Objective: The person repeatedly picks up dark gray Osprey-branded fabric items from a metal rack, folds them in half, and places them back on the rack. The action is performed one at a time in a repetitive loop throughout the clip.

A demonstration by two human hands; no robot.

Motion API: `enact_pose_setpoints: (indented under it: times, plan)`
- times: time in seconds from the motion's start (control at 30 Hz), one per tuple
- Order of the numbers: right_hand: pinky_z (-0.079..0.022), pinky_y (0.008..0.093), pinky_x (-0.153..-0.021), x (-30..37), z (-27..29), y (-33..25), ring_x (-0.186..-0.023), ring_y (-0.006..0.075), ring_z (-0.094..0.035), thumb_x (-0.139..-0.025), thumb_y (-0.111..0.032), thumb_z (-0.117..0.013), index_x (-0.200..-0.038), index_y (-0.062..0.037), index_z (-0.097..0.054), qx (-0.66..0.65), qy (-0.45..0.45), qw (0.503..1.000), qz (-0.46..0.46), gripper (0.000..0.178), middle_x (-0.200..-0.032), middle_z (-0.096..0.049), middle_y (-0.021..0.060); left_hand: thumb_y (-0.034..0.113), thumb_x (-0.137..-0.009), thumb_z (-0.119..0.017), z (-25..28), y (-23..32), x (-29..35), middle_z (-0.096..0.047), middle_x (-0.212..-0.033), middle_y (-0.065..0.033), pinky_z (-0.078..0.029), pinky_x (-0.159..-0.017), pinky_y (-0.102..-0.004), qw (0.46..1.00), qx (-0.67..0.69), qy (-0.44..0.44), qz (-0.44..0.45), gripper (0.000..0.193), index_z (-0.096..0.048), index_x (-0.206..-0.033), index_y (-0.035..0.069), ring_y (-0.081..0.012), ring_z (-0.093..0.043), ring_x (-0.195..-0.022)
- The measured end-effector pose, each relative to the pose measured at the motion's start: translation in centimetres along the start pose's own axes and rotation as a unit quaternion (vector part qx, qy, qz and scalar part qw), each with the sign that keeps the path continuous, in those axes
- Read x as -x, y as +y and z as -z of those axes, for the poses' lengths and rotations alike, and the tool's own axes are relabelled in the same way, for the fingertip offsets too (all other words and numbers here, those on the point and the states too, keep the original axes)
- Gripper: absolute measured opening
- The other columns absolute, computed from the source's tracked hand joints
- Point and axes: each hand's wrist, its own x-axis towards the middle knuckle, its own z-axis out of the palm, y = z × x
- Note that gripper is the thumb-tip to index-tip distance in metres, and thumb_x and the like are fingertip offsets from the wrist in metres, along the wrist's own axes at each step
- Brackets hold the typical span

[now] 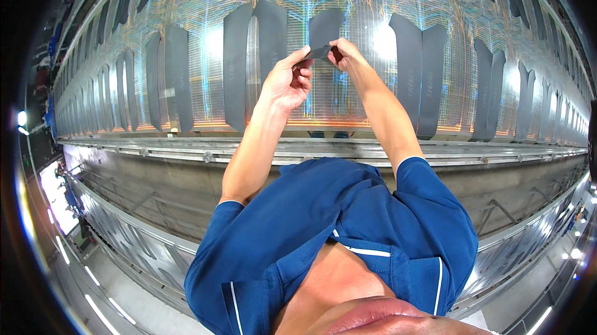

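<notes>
A dark grey flat cut piece [326,24] is in front of me, its near edge lifted and bent up off the shiny surface. My left hand [291,80] pinches the left corner of that edge between thumb and fingers. At the right corner, my right hand [345,54] grips with its fingers curled in. Left of my hands lie two long grey cut pieces [237,64] side by side. To the right, another pair of grey pieces [407,64] lies flat, with faint marks on them.
The long, reflective surface [357,108] has fine lines and coloured streaks. More grey pieces [178,77] lie in rows to both sides and farther back. A metal rail [205,148] runs along the near edge. Behind me stands another long metal-framed surface [134,226].
</notes>
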Motion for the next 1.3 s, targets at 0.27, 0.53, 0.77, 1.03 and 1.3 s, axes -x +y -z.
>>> enact_pose_setpoints:
  times: [0.27, 0.53, 0.77, 1.03, 1.3]
  plan:
    - [-0.052, 0.0347, -0.041, 4.9, -6.5, -9.0, -0.050, 0.0225, -0.062, -0.091, -0.004, -0.057, -0.088, 0.0032, -0.063, -0.016, -0.067, 0.971, 0.229, 0.010, -0.070, -0.064, 0.0148, 0.017, -0.093, -0.079, -2.9, 3.3, 5.6, -0.065, -0.080, -0.0015, -0.041, -0.044, -0.0207, 0.987, -0.028, -0.102, -0.118, 0.014, -0.067, -0.095, 0.010, -0.0082, -0.054, -0.060]
    - [-0.059, 0.0323, -0.056, 11.6, -8.6, -16.3, -0.059, 0.0190, -0.068, -0.094, -0.022, -0.072, -0.081, 0.0015, -0.063, 0.111, -0.139, 0.922, 0.343, 0.028, -0.073, -0.068, 0.0121, 0.029, -0.099, -0.072, -1.1, 1.7, 5.9, -0.077, -0.095, -0.0077, -0.064, -0.072, -0.0311, 0.942, -0.233, -0.152, -0.186, 0.027, -0.072, -0.103, 0.002, -0.0147, -0.075, -0.081]
    - [-0.054, 0.0363, -0.064, 0.0, 6.7, -5.8, -0.068, 0.0132, -0.060, -0.093, -0.019, -0.074, -0.087, -0.0093, -0.066, 0.215, 0.011, 0.958, 0.190, 0.014, -0.079, -0.064, 0.0008, 0.017, -0.100, -0.068, 5.7, -10.4, -5.4, -0.071, -0.117, -0.0121, -0.061, -0.088, -0.0421, 0.949, -0.294, -0.113, 0.011, 0.029, -0.063, -0.123, 0.000, -0.0231, -0.072, -0.101]
    - [-0.058, 0.0351, -0.069, -0.6, 8.6, 0.3, -0.081, 0.0151, -0.068, -0.094, -0.010, -0.071, -0.112, -0.0047, -0.070, 0.219, 0.099, 0.942, 0.235, 0.019, -0.097, -0.073, 0.0062, 0.006, -0.098, -0.066, 12.6, -17.4, -11.4, -0.068, -0.119, -0.0125, -0.060, -0.092, -0.0447, 0.964, -0.243, -0.049, 0.101, 0.025, -0.061, -0.122, 0.002, -0.0261, -0.070, -0.105]
    - [-0.057, 0.0350, -0.082, 4.6, 10.7, 2.9, -0.083, 0.0219, -0.077, -0.086, -0.014, -0.073, -0.112, -0.0091, -0.076, 0.257, 0.264, 0.885, 0.283, 0.027, -0.093, -0.079, 0.0115, 0.008, -0.095, -0.073, 14.4, -20.2, -13.9, -0.051, -0.127, -0.0205, -0.063, -0.092, -0.0494, 0.971, -0.212, -0.015, 0.109, 0.044, -0.050, -0.130, -0.006, -0.0339, -0.061, -0.107]
